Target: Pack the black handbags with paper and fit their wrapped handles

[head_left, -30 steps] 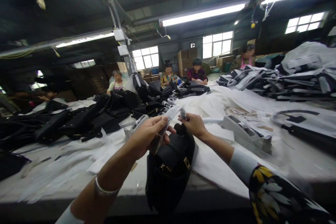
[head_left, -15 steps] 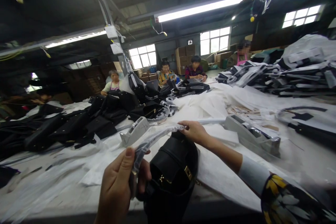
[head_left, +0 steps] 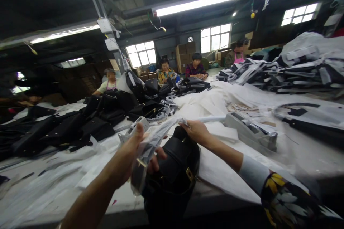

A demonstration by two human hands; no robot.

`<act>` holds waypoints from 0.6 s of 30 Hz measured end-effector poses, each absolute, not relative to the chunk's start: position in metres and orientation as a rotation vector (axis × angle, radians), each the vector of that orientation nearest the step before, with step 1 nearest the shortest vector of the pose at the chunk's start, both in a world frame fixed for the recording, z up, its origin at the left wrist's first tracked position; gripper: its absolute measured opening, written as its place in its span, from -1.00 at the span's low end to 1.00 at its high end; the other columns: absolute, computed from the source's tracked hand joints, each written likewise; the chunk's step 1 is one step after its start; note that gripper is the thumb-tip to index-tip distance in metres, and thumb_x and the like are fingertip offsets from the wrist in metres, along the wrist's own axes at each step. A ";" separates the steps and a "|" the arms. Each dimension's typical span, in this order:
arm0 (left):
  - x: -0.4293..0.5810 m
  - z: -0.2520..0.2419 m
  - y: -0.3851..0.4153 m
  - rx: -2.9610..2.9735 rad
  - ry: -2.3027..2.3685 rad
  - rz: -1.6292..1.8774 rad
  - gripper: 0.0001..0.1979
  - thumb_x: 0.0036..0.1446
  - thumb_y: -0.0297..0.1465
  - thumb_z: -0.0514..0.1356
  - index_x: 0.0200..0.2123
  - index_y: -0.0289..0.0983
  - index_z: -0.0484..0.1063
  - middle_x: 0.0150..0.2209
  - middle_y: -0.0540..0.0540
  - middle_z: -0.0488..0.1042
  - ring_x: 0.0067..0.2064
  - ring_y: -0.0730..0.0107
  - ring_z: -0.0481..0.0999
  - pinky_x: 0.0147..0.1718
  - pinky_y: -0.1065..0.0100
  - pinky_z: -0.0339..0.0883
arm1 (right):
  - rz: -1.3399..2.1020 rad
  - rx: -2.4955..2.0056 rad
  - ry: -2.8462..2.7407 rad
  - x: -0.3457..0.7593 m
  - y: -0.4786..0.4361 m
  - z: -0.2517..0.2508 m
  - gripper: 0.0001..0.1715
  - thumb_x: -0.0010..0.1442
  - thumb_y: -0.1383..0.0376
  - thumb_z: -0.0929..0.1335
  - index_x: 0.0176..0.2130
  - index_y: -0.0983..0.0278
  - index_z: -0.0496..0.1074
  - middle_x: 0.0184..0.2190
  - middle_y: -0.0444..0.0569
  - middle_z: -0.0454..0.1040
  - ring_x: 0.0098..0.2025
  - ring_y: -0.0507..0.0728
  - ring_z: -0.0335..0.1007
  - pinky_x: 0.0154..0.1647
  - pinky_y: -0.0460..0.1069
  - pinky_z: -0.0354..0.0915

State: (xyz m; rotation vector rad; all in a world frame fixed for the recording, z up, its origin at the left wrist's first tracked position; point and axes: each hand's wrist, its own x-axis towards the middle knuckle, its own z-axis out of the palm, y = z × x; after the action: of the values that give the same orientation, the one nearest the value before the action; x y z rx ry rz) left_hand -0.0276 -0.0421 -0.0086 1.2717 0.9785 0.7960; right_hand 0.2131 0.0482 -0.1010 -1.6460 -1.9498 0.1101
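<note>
A black handbag with gold-coloured metal fittings stands at the table's near edge, its opening facing me. Above it arches the bag's handle, wrapped in clear plastic. My left hand is round the near part of this handle, thumb on one side and fingers on the other. A gold buckle shows through the wrap just below the thumb. At the handle's far end, my right hand pinches the plastic between thumb and fingers. The right fingertips are partly hidden.
Grey tape dispensers stand behind the bag, one left and one right. Black bags are heaped on the left. Wrapped straps pile up at the back right. White sheets cover the table; several people sit beyond.
My left hand has shifted along the handle, away from me, and its fingers have loosened a little, baring the buckle end. My right hand keeps its pinch. The whole view has shifted slightly.
</note>
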 end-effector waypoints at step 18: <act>-0.007 0.029 -0.055 1.405 0.908 0.753 -0.69 0.18 -0.16 0.27 -0.32 -0.33 0.47 -0.47 -0.01 0.44 -0.54 0.55 0.43 -0.60 0.57 0.30 | 0.189 -1.552 -1.938 0.231 0.054 -0.100 -0.65 0.36 0.15 0.24 -0.13 0.17 0.57 -0.20 0.00 0.63 -0.17 0.16 0.51 -0.28 -0.06 0.17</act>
State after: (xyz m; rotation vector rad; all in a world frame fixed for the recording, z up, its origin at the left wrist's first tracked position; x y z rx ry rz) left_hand -0.0070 -0.0555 0.0287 1.4053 0.9082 0.7527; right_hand 0.2314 0.0544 -0.1000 -1.5521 -1.9376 0.1890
